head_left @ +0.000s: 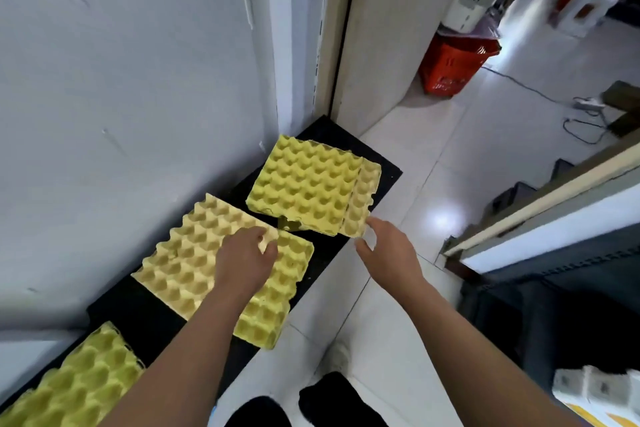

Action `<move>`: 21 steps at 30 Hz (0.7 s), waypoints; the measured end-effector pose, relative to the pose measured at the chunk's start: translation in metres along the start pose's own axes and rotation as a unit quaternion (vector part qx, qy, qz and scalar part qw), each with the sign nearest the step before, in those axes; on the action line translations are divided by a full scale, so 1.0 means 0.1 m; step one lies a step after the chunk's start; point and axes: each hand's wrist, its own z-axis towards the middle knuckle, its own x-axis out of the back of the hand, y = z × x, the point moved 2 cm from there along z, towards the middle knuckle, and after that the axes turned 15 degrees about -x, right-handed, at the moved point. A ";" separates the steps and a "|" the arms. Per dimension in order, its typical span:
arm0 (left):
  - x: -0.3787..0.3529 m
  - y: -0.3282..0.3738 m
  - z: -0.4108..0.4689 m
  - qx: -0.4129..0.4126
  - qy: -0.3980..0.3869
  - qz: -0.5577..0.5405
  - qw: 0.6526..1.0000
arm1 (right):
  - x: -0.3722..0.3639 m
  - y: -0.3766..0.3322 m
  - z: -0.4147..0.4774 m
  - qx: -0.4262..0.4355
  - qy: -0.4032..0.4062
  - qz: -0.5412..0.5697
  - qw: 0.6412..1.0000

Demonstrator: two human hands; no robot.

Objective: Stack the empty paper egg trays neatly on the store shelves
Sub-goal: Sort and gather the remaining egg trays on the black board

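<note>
Egg trays of yellow paper lie in three lots on the black mat (346,135), which runs along the foot of the white wall (121,80). The middle egg tray (180,263) sits at the mat's centre, cups upward. The far egg tray (304,184) lies at the mat's far end, apart from the middle one, with a paler tray (362,198) showing along its right edge. The near egg tray (79,381) is at the mat's near end, partly out of view. Your left grip (246,260) rests on the middle egg tray, fingers curled and pinching a peak near its far edge. Your right grip (384,250) holds nothing, fingers loosely spread just beside the paler tray's near corner; you cannot tell whether it touches.
</note>
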 end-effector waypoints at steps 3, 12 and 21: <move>-0.20 -0.03 0.41 0.032 -0.017 0.006 0.999 | -0.07 0.01 0.49 -0.002 -0.033 0.007 0.999; -0.68 -0.69 1.47 0.118 -0.084 -0.015 0.989 | -0.81 0.03 1.65 -0.074 -0.124 0.023 0.989; -1.31 -1.43 2.37 0.138 -0.155 -0.001 0.978 | -1.66 0.05 2.42 -0.154 -0.142 0.067 0.976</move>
